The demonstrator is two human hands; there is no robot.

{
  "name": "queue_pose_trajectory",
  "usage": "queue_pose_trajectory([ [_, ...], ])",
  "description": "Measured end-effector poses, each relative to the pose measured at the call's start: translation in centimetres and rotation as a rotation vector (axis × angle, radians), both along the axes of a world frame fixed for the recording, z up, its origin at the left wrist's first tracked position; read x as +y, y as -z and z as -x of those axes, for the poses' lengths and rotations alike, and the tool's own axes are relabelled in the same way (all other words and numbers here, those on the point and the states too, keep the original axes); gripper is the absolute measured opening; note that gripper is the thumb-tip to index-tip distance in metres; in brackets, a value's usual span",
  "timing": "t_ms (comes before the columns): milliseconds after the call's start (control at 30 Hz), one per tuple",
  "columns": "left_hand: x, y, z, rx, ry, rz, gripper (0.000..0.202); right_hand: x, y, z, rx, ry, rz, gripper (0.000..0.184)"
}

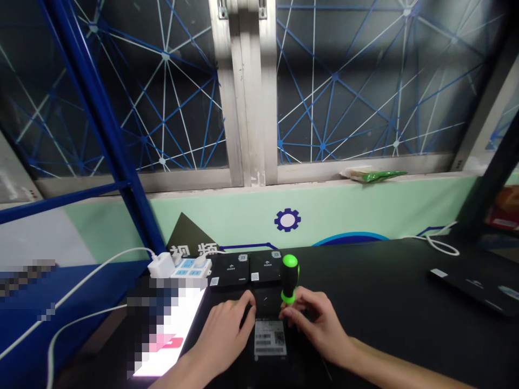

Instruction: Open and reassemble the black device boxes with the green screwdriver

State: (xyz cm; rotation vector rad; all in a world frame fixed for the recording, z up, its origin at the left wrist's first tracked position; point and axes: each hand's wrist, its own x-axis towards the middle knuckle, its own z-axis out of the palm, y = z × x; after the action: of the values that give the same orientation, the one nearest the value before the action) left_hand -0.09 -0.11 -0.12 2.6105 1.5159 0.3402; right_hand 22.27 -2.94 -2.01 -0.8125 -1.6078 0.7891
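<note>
My right hand [318,319] is closed around the lower part of a screwdriver [289,278] with a black and bright green handle. The screwdriver stands nearly upright, and its tip is hidden behind my fingers. Below it lies a flat black device [270,363] bearing a white printed label [265,335] with a code. At the device's left edge rests my left hand [227,327], thumb and forefinger tips drawn together. Whatever those fingertips may hold is hidden. Just beyond the device, a tiny pale piece [265,299] lies on the black table [377,302].
Two flat black boxes [230,270] lie behind my hands, beside a white power strip [190,267] with plugs. A bright screen [174,329] is at left. Another black box [474,292] lies at right, near a white cable [441,246]. A blue post [101,119] rises at left.
</note>
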Motion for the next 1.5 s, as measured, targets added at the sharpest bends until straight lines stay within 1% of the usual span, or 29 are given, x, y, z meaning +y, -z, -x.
queue_pose_trajectory([
  [167,-0.10,-0.23,0.03,-0.005,0.005,0.009,0.027,-0.10,-0.33,-0.01,-0.020,-0.024,-0.017,0.019],
  [300,-0.20,-0.58,-0.16,0.018,-0.008,0.018,0.027,0.04,-0.10,0.01,-0.008,0.012,-0.009,0.021],
  [400,-0.28,-0.77,-0.26,0.036,-0.014,0.019,0.027,0.22,0.14,0.10,0.008,0.026,0.040,0.024],
  [567,-0.25,-0.51,-0.07,-0.001,0.007,0.018,0.026,0.39,0.34,0.37,0.146,0.012,0.139,0.032],
  [667,-0.21,-0.34,0.04,0.005,0.002,0.011,0.026,0.30,0.26,0.35,0.158,0.017,0.131,0.031],
  [833,-0.18,-0.38,-0.01,0.024,-0.003,0.005,0.026,0.05,-0.05,0.16,0.065,-0.006,0.082,0.025],
  [1167,-0.14,-0.43,-0.06,0.016,0.011,0.007,0.024,-0.16,-0.18,0.00,0.036,-0.035,0.047,0.027],
  [1300,-0.10,-0.31,-0.04,0.013,0.007,0.007,0.024,0.08,0.21,0.08,0.040,-0.012,0.074,0.024],
  [1400,-0.11,-0.29,-0.02,0.005,0.008,0.011,0.024,0.25,0.54,0.15,0.103,-0.005,0.125,0.027],
  [1500,-0.16,-0.28,0.04,0.002,0.014,0.015,0.022,0.19,0.41,0.11,0.141,-0.017,0.124,0.029],
])
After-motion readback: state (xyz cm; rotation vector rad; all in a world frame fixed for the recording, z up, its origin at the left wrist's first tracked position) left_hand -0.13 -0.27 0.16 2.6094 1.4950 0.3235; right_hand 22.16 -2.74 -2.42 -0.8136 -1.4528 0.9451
